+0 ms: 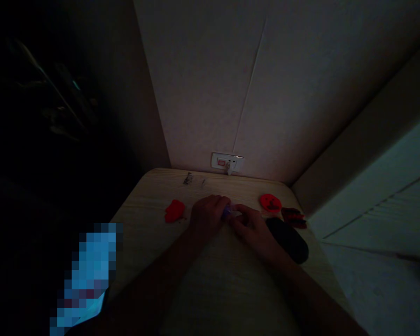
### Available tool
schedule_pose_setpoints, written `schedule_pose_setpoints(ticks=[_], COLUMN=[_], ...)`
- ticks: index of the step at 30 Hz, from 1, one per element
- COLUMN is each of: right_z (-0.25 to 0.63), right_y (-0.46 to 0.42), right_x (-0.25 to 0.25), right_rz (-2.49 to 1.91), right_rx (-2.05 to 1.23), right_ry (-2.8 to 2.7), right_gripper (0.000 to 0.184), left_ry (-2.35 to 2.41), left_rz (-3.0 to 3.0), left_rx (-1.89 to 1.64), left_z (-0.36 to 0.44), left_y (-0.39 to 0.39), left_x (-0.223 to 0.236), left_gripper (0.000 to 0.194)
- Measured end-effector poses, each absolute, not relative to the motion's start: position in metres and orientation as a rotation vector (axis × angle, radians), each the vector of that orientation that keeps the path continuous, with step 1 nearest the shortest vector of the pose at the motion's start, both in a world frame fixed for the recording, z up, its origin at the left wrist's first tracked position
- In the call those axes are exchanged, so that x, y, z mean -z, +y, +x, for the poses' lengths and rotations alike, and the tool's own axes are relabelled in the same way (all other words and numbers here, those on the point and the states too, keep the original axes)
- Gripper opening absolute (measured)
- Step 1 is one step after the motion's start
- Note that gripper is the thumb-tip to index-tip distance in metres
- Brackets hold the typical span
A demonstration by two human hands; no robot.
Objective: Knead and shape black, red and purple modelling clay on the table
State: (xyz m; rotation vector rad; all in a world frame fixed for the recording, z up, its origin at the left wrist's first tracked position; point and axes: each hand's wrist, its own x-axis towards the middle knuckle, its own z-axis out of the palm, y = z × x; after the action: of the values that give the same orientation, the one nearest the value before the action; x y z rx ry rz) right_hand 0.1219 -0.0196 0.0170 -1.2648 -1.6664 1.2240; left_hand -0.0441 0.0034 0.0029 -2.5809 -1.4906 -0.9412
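In the dim head view, my left hand [209, 214] is closed around a small purple-blue object [227, 213], too dark to name, just above or on the wooden tabletop. My right hand [252, 227] meets it from the other side, thumb and fingers curled in a pinch at the object's right end. Whatever lies between those right fingertips is hard to make out. Left of my hands lies a flattened red lump [175, 211] with small crumbs beside it. Beyond my right hand is a round red disc [270, 202] with dark marks on it.
A long dark rounded item [289, 240] lies beside my right forearm, with a dark red striped piece [294, 218] behind it. A wall socket [227, 162] with a plug sits at the table's [154, 186] back edge. A bright blurred screen [91, 270] glows at lower left.
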Motion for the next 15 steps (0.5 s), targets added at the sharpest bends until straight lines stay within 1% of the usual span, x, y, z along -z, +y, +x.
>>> schedule_pose_setpoints(ticks=[3,6,8,10,15], right_z=[0.120,0.121,0.124,0.129,0.134], right_y=[-0.018,-0.017,-0.016,-0.016,-0.017], right_x=[-0.009,-0.003,-0.002,-0.001,-0.004], right_rz=[-1.213,-1.207,-1.220,-1.210,-1.109], right_rx=[-1.263,-1.095,-0.969,-0.877,-0.760], right_ry=[-1.550,-1.533,-1.599,-1.702,-1.934], right_gripper=[0.045,0.047,0.044,0.039,0.033], left_ry=[-1.583,-1.647,-1.630,-1.593,-1.607], left_rz=[-2.571,-2.639,-2.724,-2.815,-2.914], left_rx=[0.863,0.927,1.038,1.126,1.222], left_z=[-0.041,-0.038,-0.038,-0.041,-0.051], left_y=[0.002,0.001,0.002,0.003,0.007], left_x=[-0.005,-0.004,-0.002,-0.001,0.000], left_gripper=[0.024,0.031,0.039,0.043,0.028])
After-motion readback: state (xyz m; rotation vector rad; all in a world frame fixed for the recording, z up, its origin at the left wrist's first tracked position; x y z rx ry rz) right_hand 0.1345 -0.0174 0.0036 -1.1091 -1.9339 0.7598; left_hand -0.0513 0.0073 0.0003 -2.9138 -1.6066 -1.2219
